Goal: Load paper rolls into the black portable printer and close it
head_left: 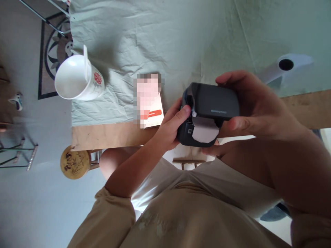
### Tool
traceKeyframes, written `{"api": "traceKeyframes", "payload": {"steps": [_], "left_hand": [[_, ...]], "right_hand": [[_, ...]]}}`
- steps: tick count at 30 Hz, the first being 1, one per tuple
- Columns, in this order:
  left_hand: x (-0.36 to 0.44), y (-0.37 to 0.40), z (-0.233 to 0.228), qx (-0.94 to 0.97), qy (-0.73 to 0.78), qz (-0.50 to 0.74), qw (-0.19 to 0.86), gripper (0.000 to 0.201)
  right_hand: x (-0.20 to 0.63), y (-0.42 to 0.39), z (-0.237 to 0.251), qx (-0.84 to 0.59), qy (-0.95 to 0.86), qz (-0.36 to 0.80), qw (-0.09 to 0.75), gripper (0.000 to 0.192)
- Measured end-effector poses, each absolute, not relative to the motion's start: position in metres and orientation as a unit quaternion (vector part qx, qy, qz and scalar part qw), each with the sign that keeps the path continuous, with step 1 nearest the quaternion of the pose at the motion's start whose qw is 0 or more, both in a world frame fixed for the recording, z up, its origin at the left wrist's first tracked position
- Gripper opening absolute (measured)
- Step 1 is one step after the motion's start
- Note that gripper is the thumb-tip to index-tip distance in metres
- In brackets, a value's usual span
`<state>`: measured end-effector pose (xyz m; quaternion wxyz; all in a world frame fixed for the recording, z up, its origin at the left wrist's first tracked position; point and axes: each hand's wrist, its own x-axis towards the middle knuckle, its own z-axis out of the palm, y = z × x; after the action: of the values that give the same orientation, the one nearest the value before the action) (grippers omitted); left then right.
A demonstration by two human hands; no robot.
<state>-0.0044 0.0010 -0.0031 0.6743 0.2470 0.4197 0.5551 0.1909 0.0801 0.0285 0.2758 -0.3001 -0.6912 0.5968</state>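
A dark grey, box-shaped portable label printer is held above the table's front edge. A pale, torn-edged paper strip shows on its lower side. My left hand grips the printer's left end, thumb pressed near the gap below its cover. My right hand is curled round the right end, thumb below and fingers above; its palm side is partly hidden. Left of the printer, a phone with a lit, partly pixelated screen lies on the table.
A pale green cloth covers the wooden table. At the left edge stands a white flowered bucket with a white handle sticking up. A white roll-like object with a dark round end lies at right. A round stool stands below left.
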Motion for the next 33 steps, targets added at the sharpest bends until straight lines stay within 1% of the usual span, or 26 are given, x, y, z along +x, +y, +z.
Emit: {"api": "traceKeyframes", "payload": {"steps": [2,5,6,9,12,14,16,19,21,23,25,28,31,33], "left_hand": [[-0.004,0.001,-0.003,0.247,0.424,0.553,0.673,0.048],[-0.003,0.001,-0.002,0.25,0.426,0.552,0.672,0.053],[-0.003,0.001,-0.001,0.256,0.423,0.552,0.671,0.052],[-0.002,0.0,0.002,0.27,0.42,0.555,0.666,0.046],[-0.001,0.0,0.004,0.262,0.432,0.552,0.663,0.047],[-0.001,0.0,0.003,0.262,0.433,0.55,0.664,0.048],[-0.001,0.001,0.002,0.267,0.424,0.552,0.667,0.047],[-0.001,0.001,0.001,0.27,0.414,0.559,0.666,0.046],[-0.001,0.001,0.001,0.274,0.418,0.562,0.659,0.045],[0.0,0.0,0.001,0.278,0.421,0.565,0.653,0.045],[0.0,0.0,0.001,0.275,0.419,0.568,0.653,0.045],[0.0,0.0,0.003,0.27,0.424,0.563,0.657,0.045],[0.0,-0.001,0.007,0.266,0.449,0.548,0.654,0.045],[0.001,-0.002,0.01,0.246,0.465,0.543,0.654,0.048]], "right_hand": [[0.189,0.079,0.029,-0.322,-0.692,0.553,0.334,0.075],[0.182,0.079,0.028,-0.362,-0.696,0.411,0.464,0.059],[0.179,0.08,0.027,-0.365,-0.69,0.382,0.495,0.055],[0.173,0.082,0.026,-0.359,-0.644,0.369,0.566,0.046],[0.173,0.082,0.025,-0.36,-0.614,0.371,0.596,0.034],[0.176,0.08,0.025,-0.38,-0.643,0.336,0.573,0.025],[0.179,0.075,0.025,-0.404,-0.706,0.267,0.517,0.017],[0.18,0.068,0.027,-0.358,-0.82,0.135,0.425,0.006],[0.18,0.063,0.028,-0.325,-0.864,0.061,0.38,0.009],[0.179,0.06,0.029,-0.339,-0.881,0.019,0.33,0.018],[0.18,0.057,0.032,-0.344,-0.899,0.008,0.27,0.025],[0.181,0.053,0.038,-0.34,-0.914,0.015,0.221,0.021],[0.179,0.051,0.043,-0.387,-0.908,0.028,0.159,0.022],[0.178,0.052,0.043,-0.396,-0.903,0.048,0.159,0.025]]}}
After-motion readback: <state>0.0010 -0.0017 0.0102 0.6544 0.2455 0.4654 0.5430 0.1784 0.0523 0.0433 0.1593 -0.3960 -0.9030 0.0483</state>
